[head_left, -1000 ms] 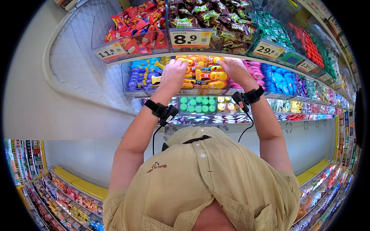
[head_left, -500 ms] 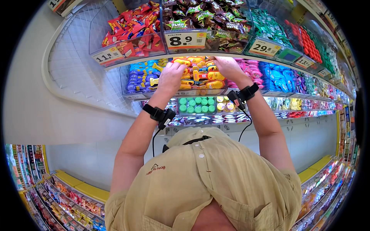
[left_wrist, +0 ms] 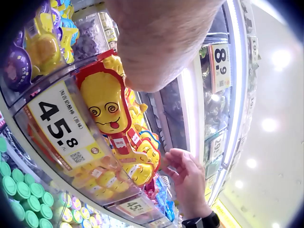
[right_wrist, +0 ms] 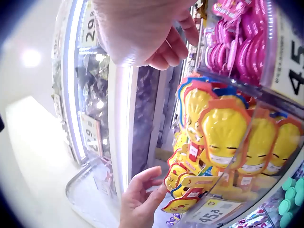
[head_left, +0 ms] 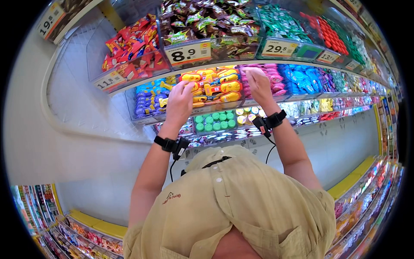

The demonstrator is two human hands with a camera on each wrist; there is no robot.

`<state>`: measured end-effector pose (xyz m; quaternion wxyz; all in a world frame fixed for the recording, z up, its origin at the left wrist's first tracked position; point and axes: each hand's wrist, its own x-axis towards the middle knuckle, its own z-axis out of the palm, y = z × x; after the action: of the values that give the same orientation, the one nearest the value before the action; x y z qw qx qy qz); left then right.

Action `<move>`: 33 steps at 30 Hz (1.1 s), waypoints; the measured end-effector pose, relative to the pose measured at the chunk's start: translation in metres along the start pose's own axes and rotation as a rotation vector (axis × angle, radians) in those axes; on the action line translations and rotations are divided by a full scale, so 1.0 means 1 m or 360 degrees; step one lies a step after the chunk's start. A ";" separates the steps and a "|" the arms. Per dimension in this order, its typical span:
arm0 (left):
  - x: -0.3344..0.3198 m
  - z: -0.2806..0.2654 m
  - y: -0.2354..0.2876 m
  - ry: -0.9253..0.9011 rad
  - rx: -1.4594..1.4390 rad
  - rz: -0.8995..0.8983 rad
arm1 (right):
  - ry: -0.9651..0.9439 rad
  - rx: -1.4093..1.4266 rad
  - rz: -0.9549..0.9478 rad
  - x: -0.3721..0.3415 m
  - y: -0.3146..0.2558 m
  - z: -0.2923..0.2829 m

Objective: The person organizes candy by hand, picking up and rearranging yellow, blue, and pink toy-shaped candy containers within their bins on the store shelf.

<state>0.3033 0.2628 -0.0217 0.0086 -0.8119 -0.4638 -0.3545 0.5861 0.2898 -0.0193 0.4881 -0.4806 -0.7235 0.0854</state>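
My left hand (head_left: pixel 180 101) reaches to the left part of a clear bin (left_wrist: pixel 102 183) of yellow cartoon-face snack packs (head_left: pixel 230 87). In the right wrist view, that left hand (right_wrist: pixel 142 197) has thumb and fingers apart, right at the edge of the packs at the bin's far end. A swirl-eyed yellow pack (left_wrist: pixel 102 102) stands close below it in the left wrist view. My right hand (head_left: pixel 260 86) hovers over the pink packs (head_left: pixel 269 75), fingers loosely bent and holding nothing. In the right wrist view this right hand (right_wrist: pixel 147 35) is above the yellow packs' bin.
An upper shelf edge (head_left: pixel 207 64) with candy bins and price tags (head_left: pixel 189 52) overhangs the hands. Blue and purple packs (head_left: pixel 146 101) lie left, blue packs (head_left: pixel 302 80) right. Green-lidded tubs (head_left: pixel 215 121) stand on a lower shelf. A white counter (head_left: pixel 26 142) curves at the left.
The view has turned, so the shelves sit tilted and further left. My right hand has moved from the yellow packs' right end to over the pink packs; my left hand stays at the yellow packs.
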 end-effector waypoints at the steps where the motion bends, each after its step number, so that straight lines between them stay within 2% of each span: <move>1: -0.003 0.000 0.002 0.0010 0.0000 -0.0014 | -0.0015 -0.0023 0.0098 -0.007 0.005 -0.007; 4: -0.013 0.004 0.003 0.0027 -0.0025 -0.0039 | 0.0081 -0.0136 0.0150 -0.029 0.024 -0.022; 5: -0.016 0.005 0.004 0.0044 -0.0033 -0.0029 | -0.0026 -0.0314 0.0197 -0.035 0.030 -0.029; 8: -0.022 0.004 0.010 0.0048 -0.0079 -0.0040 | 0.0088 -0.0858 -0.0040 -0.053 0.045 -0.028; 9: -0.024 0.004 0.013 0.0060 -0.0084 -0.0033 | 0.0025 -0.1000 0.0027 -0.060 0.047 -0.025; 12: -0.026 0.003 0.018 0.0016 -0.0129 -0.0034 | 0.0091 -0.1128 0.0007 -0.071 0.054 -0.018; 18: -0.029 -0.001 0.025 -0.0012 -0.0252 -0.0012 | 0.0105 -0.1065 0.0057 -0.076 0.059 -0.015; 19: -0.026 -0.002 0.028 0.0059 -0.0310 0.0048 | 0.0109 -0.1073 0.0064 -0.076 0.060 -0.014; 22: -0.028 -0.005 0.032 -0.0074 -0.0493 -0.0025 | 0.0117 -0.1072 0.0113 -0.077 0.060 -0.012; 29: -0.023 -0.002 0.037 -0.0287 -0.0666 0.0092 | 0.0088 -0.1038 0.0129 -0.078 0.057 -0.015; 32: -0.016 0.002 0.048 -0.0364 -0.0743 0.0107 | 0.0134 -0.0677 0.0164 -0.074 0.059 -0.023; 33: -0.013 0.004 0.054 -0.0366 -0.0765 0.0116 | 0.0257 -0.0570 0.0172 -0.072 0.056 -0.028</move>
<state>0.3421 0.2242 -0.0151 -0.2244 -0.8417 -0.3348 -0.3593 0.6475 0.2531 -0.0833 0.4461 -0.6030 -0.6588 -0.0575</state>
